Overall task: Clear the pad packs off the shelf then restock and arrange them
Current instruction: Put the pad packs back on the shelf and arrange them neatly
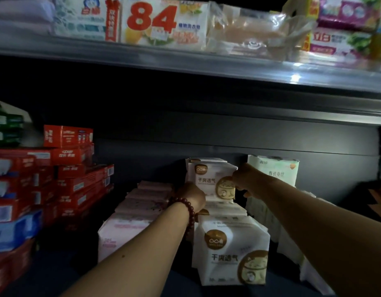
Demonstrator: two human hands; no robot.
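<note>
Now the left hand [190, 197] (red beads [190, 212] on its wrist) and right hand [246, 179] grip one white pad pack [207, 181] together.

White pad pack [209, 179], between the fingers of the left hand [192, 197] and right hand [246, 179]: white wrapper, dark characters, gold-brown round emblem, and a larger gold-brown disc beside the right fingers.
Front pad pack [230, 249], nearer than the fingers: same white and gold-brown print.
Pink pad packs [140, 202], left of the left fingers: pale pink, with a faint print, possibly floral.
Pale pad pack [273, 168], behind the right fingers: white to pale green, green characters, orange mark.
Bracelet [188, 211], below the left fingers: dark red beads.
Boxes [73, 168], far left of the fingers: red with white print.
</note>
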